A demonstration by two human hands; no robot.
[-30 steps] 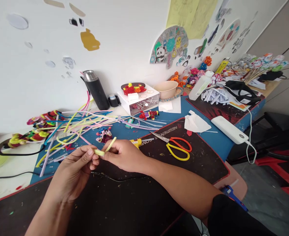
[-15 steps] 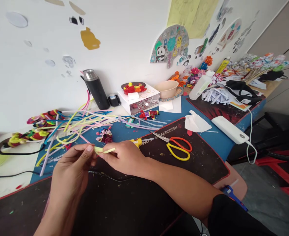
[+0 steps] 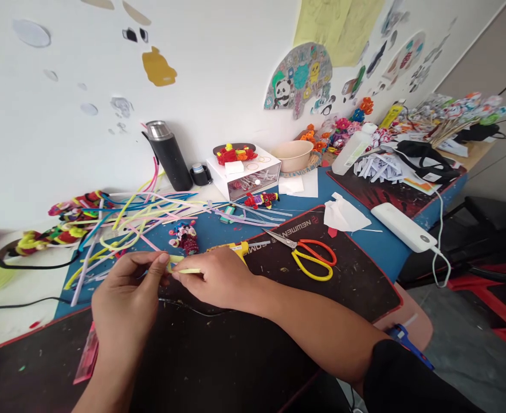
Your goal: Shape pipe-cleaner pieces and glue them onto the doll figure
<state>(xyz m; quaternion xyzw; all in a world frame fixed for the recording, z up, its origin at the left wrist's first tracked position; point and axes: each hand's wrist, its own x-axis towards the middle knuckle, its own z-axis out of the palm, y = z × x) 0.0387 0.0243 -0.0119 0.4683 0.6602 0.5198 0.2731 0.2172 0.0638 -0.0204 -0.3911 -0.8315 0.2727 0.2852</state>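
Observation:
My left hand [image 3: 128, 289] pinches one end of a pale yellow pipe cleaner [image 3: 189, 271] between thumb and index finger. On the same piece, my right hand [image 3: 215, 282] closes its fingertips from the other side, and the strand is bent between the two hands. Just behind them lies a small dark red fuzzy figure [image 3: 187, 237]. A yellow glue gun [image 3: 240, 249] sits partly hidden behind my right hand. Scissors [image 3: 308, 258] with one orange and one yellow handle rest on the mat to the right. Beneath my left wrist a pink ruler-like strip [image 3: 87, 355] shows.
Many coloured pipe cleaners [image 3: 136, 215] spread over the left back. Against the wall stand a black thermos [image 3: 169, 160], a white drawer box [image 3: 244, 172] and a beige bowl [image 3: 293, 156]. A white power bank [image 3: 403, 226] with a cable lies on the right.
The yellow pipe cleaner is bent differently, with a small gap now showing between its parts. My left hand has shifted slightly right, uncovering the pink strip.

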